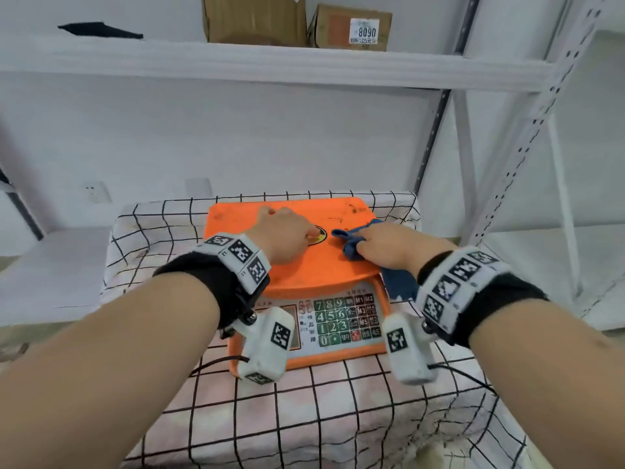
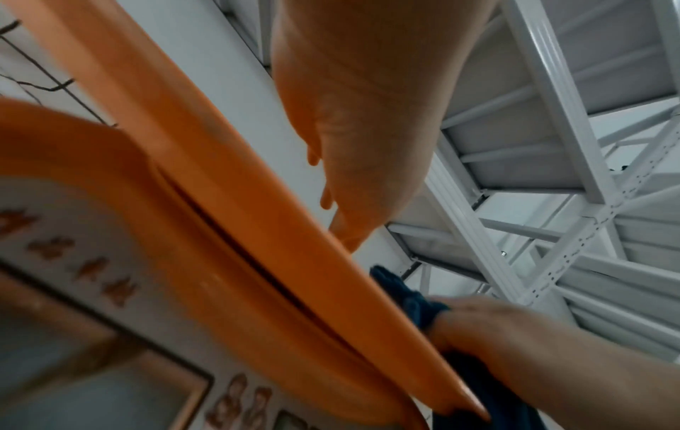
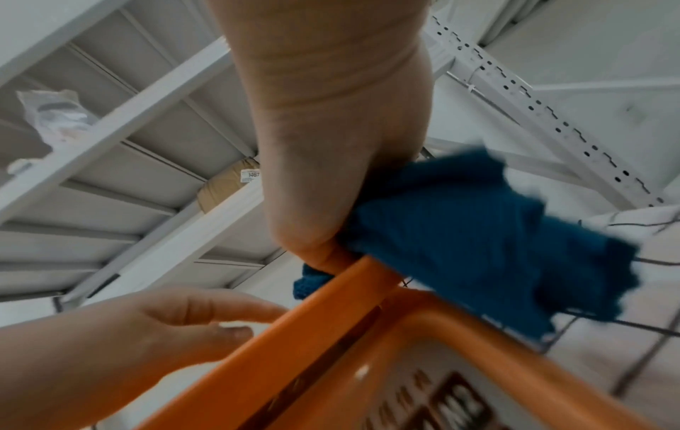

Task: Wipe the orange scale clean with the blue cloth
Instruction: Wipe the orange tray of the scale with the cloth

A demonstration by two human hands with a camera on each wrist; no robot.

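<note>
The orange scale [image 1: 304, 269] stands on a checked tablecloth, its keypad [image 1: 345, 319] facing me. My left hand [image 1: 287, 231] lies flat on the left half of the weighing platform, fingers straight. My right hand [image 1: 389, 245] holds the bunched blue cloth [image 1: 350, 247] and presses it onto the platform's right half; a tail of cloth hangs over the right edge. In the right wrist view the right hand [image 3: 331, 131] clamps the cloth [image 3: 478, 232] at the platform rim [image 3: 331, 334]. The left wrist view shows the left hand [image 2: 368, 131] above the rim [image 2: 220, 174]. Dark smudges mark the platform's far right.
The checked tablecloth [image 1: 304, 418] covers a small table. A white metal shelf [image 1: 236, 62] crosses overhead behind it with cardboard boxes [image 1: 253, 18] on top. Perforated rack posts [image 1: 527, 137] rise close at the right. A wall socket [image 1: 96, 192] sits at the back left.
</note>
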